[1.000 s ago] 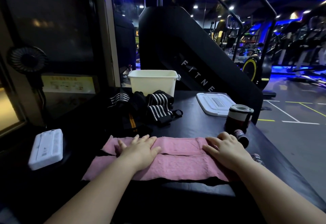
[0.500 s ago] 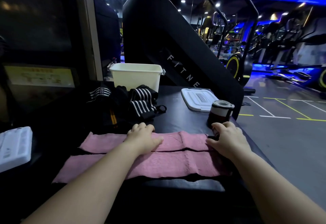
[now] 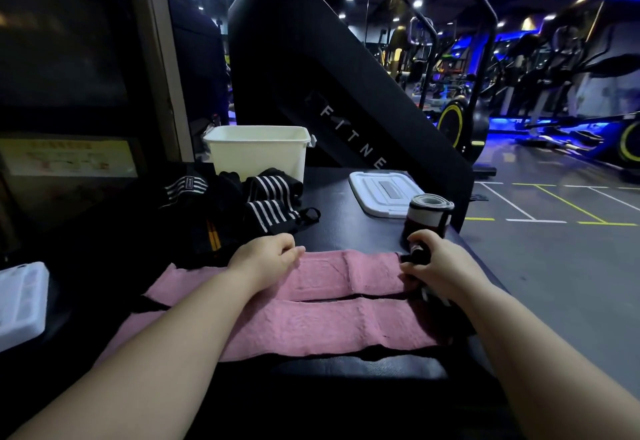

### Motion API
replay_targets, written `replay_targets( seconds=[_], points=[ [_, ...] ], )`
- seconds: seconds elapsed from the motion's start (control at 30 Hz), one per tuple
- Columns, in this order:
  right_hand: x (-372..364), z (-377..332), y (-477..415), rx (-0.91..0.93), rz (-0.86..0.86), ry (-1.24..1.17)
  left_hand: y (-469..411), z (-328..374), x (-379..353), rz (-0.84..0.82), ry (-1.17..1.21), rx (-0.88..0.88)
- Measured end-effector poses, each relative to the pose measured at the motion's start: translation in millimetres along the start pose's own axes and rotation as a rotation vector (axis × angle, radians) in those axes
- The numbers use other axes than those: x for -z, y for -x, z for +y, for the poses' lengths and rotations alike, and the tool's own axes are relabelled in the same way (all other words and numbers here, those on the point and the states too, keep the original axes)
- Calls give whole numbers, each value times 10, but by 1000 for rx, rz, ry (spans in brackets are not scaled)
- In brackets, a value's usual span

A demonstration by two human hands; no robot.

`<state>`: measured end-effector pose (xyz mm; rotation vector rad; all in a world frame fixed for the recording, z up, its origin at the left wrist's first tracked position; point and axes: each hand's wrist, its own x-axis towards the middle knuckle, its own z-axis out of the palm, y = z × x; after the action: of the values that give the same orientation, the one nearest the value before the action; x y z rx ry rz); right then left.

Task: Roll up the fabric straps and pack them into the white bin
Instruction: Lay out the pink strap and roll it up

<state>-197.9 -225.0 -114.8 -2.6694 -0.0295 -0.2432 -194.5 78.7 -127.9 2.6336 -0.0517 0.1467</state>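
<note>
Fabric, soft and light, is what the two pink straps look made of: limp, slightly nubbly, with nothing stiff to keep a coil shut, so I judge a roll has to start tight at one end and be pinned by the fingertips as it grows, or it will go slack. The far pink strap (image 3: 329, 273) and the near pink strap (image 3: 311, 329) lie flat, side by side and lengthwise across the near part of the black table (image 3: 346, 228), a thin dark gap between them and dark trim along their edges.

The right hand (image 3: 441, 268) sits at the far strap's right end, fingers curled round a dark end piece (image 3: 415, 255); whether that is the strap's own tab I cannot tell. The left hand (image 3: 266, 256) rests on the same strap's far edge, fingers bent; whether they pinch the cloth is unclear.

Just beyond the right hand a rolled strap (image 3: 428, 213) stands upright. Black striped straps (image 3: 272, 204) are heaped in front of the white bin (image 3: 258, 154), whose lid (image 3: 381, 194) lies to its right
</note>
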Motion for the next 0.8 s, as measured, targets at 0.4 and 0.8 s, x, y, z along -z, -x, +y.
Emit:
replay_targets(
  seconds=[0.4,0.8],
  points=[
    [169,-57,101,14,103,-227,-38,129,535,16,-62,-42],
    [98,185,640,125,11,-128,526,61,241,-199,-77,-3]
  ],
)
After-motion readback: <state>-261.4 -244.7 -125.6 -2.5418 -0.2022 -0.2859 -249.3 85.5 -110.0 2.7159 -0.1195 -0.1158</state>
